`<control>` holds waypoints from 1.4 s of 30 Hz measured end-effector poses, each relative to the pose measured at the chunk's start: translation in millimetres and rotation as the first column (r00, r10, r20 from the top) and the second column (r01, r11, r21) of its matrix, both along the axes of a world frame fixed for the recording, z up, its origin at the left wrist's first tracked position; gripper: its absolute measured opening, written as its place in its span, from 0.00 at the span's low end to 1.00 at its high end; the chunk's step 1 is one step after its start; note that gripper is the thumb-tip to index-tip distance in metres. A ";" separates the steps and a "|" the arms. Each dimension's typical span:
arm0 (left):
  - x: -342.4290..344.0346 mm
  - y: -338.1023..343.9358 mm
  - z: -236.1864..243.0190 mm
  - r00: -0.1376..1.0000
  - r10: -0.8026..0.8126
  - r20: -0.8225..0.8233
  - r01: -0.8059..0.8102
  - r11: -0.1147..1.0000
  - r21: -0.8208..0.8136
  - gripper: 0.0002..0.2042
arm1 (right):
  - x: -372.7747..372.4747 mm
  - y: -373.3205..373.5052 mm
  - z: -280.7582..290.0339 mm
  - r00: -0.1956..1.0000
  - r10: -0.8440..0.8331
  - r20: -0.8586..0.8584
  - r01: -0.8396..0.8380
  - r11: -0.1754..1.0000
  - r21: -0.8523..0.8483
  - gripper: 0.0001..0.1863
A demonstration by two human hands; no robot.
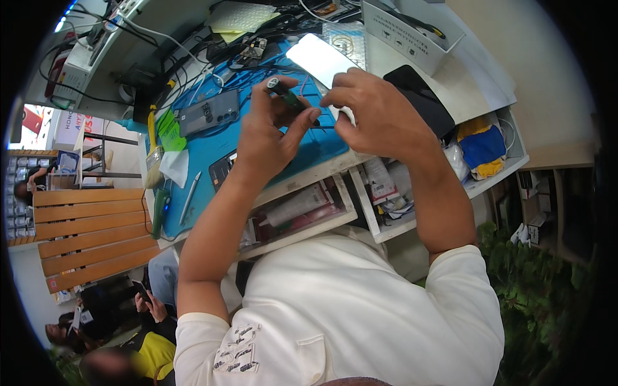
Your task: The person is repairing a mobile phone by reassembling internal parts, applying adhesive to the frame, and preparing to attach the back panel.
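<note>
My left hand (265, 138) is closed around a screwdriver (286, 95) with a dark green and black handle. Its thin shaft points right, toward the fingertips of my right hand (380, 112). Those fingers are curled in a pinch beside the tip; whatever they hold is hidden or too small to make out. Just beyond both hands lies a phone with a bright white screen (318, 59). A black phone (420, 100) rests to the right of my right hand. Left of my left hand lies a grey phone (209, 114), back up. Another dark phone (221, 170) is partly covered by my left forearm.
A blue work mat (193, 161) covers the bench, with tangled cables behind. A white pen-like tool (190, 198) and a green device (159, 212) lie at left. Two open drawers (302, 225) jut out below my hands. A white box (412, 38) stands far right. People sit at lower left.
</note>
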State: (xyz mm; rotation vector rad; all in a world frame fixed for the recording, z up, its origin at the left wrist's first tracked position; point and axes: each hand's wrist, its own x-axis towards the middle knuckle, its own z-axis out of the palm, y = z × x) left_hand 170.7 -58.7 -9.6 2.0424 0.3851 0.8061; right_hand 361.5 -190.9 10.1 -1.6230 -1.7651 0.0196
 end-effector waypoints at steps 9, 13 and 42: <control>-12.5 3.7 -2.2 0.989 0.124 0.080 -0.105 0.971 -0.215 0.26 | -27.5 11.8 -18.7 0.999 -0.048 0.002 0.048 0.983 -0.176 0.11; -11.9 3.2 -3.7 0.989 0.133 0.067 -0.119 0.976 -0.185 0.25 | -31.4 14.3 -17.2 0.999 -0.041 0.030 0.047 0.973 -0.226 0.11; -77.3 41.9 -3.2 0.990 0.019 -0.140 -0.085 0.873 -0.480 0.42 | -27.4 10.1 -11.9 0.998 0.002 0.066 0.020 0.943 -0.332 0.03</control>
